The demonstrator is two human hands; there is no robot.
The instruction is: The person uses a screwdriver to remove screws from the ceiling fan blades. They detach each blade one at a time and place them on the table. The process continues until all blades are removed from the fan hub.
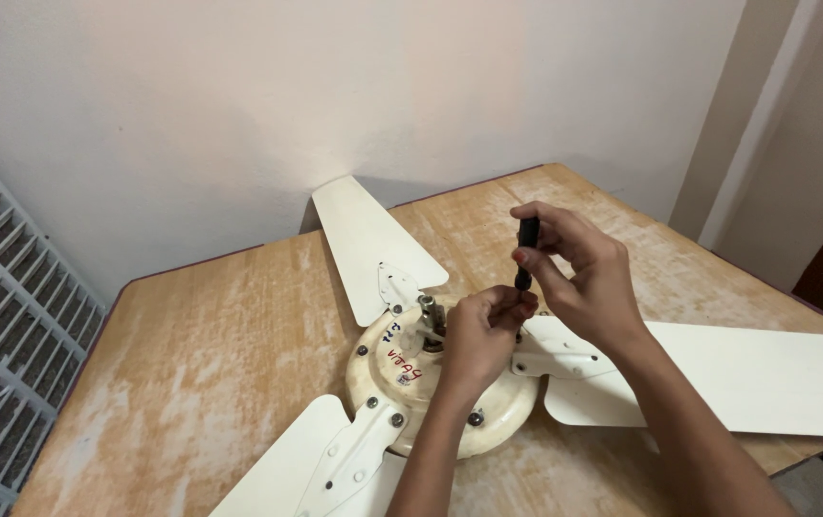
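Hands: two, both the person's own, meeting over the middle of a cream ceiling fan [431,383] that lies on a worn wooden table [220,364].
Right hand [579,273]: fingers curled closed around the black handle of one screwdriver [526,251], held upright; thumb and forefinger pinch the handle near its top.
Left hand [483,330]: fingers bunched together, tips pinched at the lower end of the screwdriver, just under the right hand's fingers; whether they grip the shaft or a small part, I cannot tell.
Screwdriver: its tip is hidden behind the left fingertips, so its point of contact with the fan cannot be made out.
Fan blades: three. One blade [364,239] points away from the fingers toward the wall, one blade [746,373] runs out beyond the right wrist and is cut off at the picture's edge, one blade [316,469] lies on the near side of the left forearm and is cut off at the bottom edge.
Motor housing [392,369]: one, round, directly under the left hand; the hand and forearm cover part of it.
Bolts on the housing: several show around the rim; those under the hand are hidden, so no full count.
Centre shaft [428,311]: one metal stub, just beside the left knuckles.
Grille [0,335]: one, white, well away from the fingers, cut off at the frame's edge.
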